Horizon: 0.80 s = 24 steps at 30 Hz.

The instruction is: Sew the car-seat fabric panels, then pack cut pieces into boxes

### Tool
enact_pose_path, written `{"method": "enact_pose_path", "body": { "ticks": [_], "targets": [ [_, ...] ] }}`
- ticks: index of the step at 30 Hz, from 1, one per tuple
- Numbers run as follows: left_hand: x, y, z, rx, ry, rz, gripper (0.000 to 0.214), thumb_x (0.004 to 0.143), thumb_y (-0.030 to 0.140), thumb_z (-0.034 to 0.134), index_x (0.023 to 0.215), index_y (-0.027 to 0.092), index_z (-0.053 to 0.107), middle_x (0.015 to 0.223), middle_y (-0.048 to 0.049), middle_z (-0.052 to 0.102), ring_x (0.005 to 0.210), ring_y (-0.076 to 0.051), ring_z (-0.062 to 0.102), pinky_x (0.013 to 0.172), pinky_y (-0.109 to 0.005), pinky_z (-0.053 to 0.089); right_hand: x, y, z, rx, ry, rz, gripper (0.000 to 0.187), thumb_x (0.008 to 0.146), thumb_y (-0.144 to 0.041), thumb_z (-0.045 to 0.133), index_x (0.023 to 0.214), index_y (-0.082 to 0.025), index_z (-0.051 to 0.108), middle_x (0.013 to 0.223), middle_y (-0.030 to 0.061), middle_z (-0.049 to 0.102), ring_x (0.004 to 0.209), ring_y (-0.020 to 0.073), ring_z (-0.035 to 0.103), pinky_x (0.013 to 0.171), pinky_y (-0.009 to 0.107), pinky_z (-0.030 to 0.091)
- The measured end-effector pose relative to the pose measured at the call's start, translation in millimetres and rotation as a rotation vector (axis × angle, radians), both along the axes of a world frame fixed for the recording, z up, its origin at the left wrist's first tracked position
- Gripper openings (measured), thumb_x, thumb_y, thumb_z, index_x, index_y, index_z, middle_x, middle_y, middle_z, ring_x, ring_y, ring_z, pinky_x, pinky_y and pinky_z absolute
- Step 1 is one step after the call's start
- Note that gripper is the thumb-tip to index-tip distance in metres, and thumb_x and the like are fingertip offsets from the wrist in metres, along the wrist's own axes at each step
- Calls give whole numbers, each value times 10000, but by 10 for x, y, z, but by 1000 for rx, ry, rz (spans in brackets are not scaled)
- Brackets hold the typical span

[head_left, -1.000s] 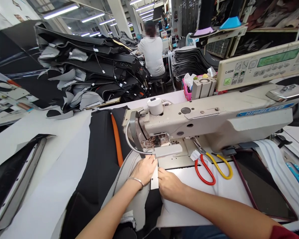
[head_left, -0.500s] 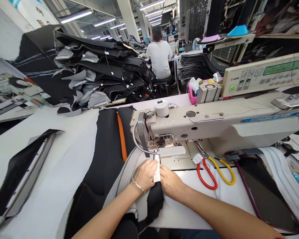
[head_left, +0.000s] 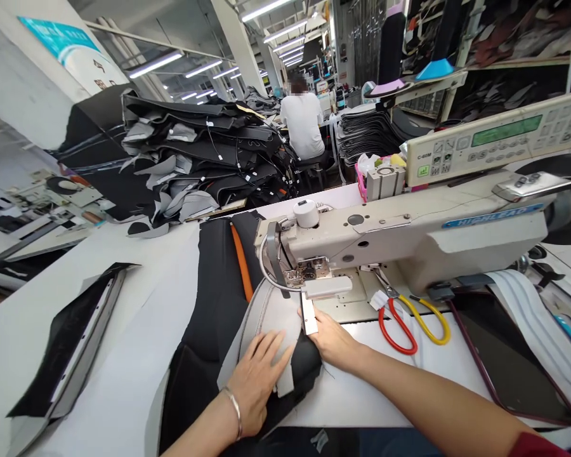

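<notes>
My left hand [head_left: 257, 379], with a bracelet at its wrist, lies flat with fingers spread on the light grey edge of a cover piece [head_left: 276, 312]. My right hand [head_left: 334, 340] pinches a stiff white strip [head_left: 309, 315] at the front of the sewing machine [head_left: 375, 231]. The strip's upper end passes beneath the machine's pale guard, so the needle point is hidden. Black fabric [head_left: 209, 304] of the same cover, with an orange insert [head_left: 241, 260], spreads left of the machine head.
Red-and-yellow-handled scissors [head_left: 396, 317] lie on the machine bed's right side. Beside them are a dark tablet [head_left: 509, 355] and a white striped band [head_left: 542, 336]. A black-and-grey piece [head_left: 71, 343] rests at left. Stacked covers [head_left: 204, 139] and a seated person [head_left: 302, 124] are beyond.
My left hand has left the white strip, moved down and left, and spread out on the grey fabric. My right hand stays at the strip, which tilts slightly. The view has shifted.
</notes>
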State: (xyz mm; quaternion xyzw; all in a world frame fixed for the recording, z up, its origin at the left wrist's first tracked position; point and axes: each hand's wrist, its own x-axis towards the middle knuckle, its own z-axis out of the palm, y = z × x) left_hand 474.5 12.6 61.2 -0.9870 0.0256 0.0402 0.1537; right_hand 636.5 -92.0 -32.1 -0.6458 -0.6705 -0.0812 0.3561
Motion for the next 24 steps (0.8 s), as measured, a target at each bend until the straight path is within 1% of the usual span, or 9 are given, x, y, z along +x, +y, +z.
{"method": "enact_pose_path", "body": {
  "ticks": [2, 4, 6, 8, 12, 16, 18, 20, 24],
  "targets": [
    [-123, 29, -29, 114, -80, -35, 617, 620, 135, 476, 1219, 229, 366, 1250, -90, 442, 1099, -250, 403, 898, -433, 336, -18, -42, 21, -41, -128, -11, 265, 806, -92, 352, 995, -75, 538, 1274, 146, 380, 1140, 235, 349, 898, 376, 389],
    [-130, 52, -68, 173, -235, -96, 467, 703, 45, 368, 1128, 211, 465, 1093, -76, 556, 958, -199, 489, 807, -358, 402, -48, -103, 71, -70, -243, 5, 286, 802, -106, 367, 1042, -71, 519, 1310, 144, 334, 1117, 237, 377, 919, 406, 355],
    [-73, 34, -98, 112, -361, -142, 414, 714, -3, 310, 1019, 167, 531, 929, -72, 600, 830, -163, 517, 731, -294, 436, -95, -176, 134, -78, -322, 24, 310, 810, -146, 378, 1091, -80, 493, 1331, 139, 300, 1141, 242, 354, 927, 427, 328],
    [-6, -35, -121, -53, -378, -143, 372, 704, -1, 312, 946, 148, 551, 809, -61, 592, 733, -140, 512, 667, -251, 456, -159, -246, 185, -86, -361, 28, 284, 822, -173, 378, 1049, -76, 517, 1332, 149, 286, 1187, 253, 290, 897, 405, 346],
    [70, -211, -105, -288, -158, -51, 311, 653, 26, 348, 834, 160, 562, 690, -40, 565, 646, -139, 508, 597, -246, 481, -290, -326, 205, -112, -373, 56, 224, 827, -167, 393, 846, -67, 592, 1175, 174, 431, 1133, 255, 339, 818, 347, 382],
    [188, -232, 118, -456, 144, -72, 336, 569, 37, 391, 826, 187, 547, 756, -14, 600, 695, -134, 543, 671, -248, 498, -347, -340, 208, -150, -344, 69, 165, 793, -166, 468, 764, -97, 615, 967, 135, 526, 985, 228, 431, 773, 350, 392],
    [315, -203, 211, -513, 137, -84, 339, 573, 20, 382, 819, 199, 534, 822, 3, 607, 755, -113, 548, 732, -226, 485, -354, -342, 219, -166, -328, 52, 142, 775, -164, 496, 761, -108, 626, 926, 126, 541, 922, 216, 451, 741, 343, 398],
    [465, -184, 191, -411, -19, -82, 303, 653, 21, 363, 849, 182, 529, 933, -29, 595, 850, -122, 537, 787, -249, 471, -358, -340, 225, -189, -342, 33, 135, 759, -166, 517, 754, -110, 640, 878, 124, 562, 879, 216, 461, 717, 338, 400],
    [682, -191, -113, -50, -314, -231, 239, 779, 85, 345, 917, 101, 540, 1005, -120, 570, 939, -191, 511, 779, -316, 475, -354, -326, 222, -271, -405, 47, 106, 722, -176, 565, 689, -141, 659, 738, 99, 601, 821, 220, 475, 720, 350, 390]
  ]
}}
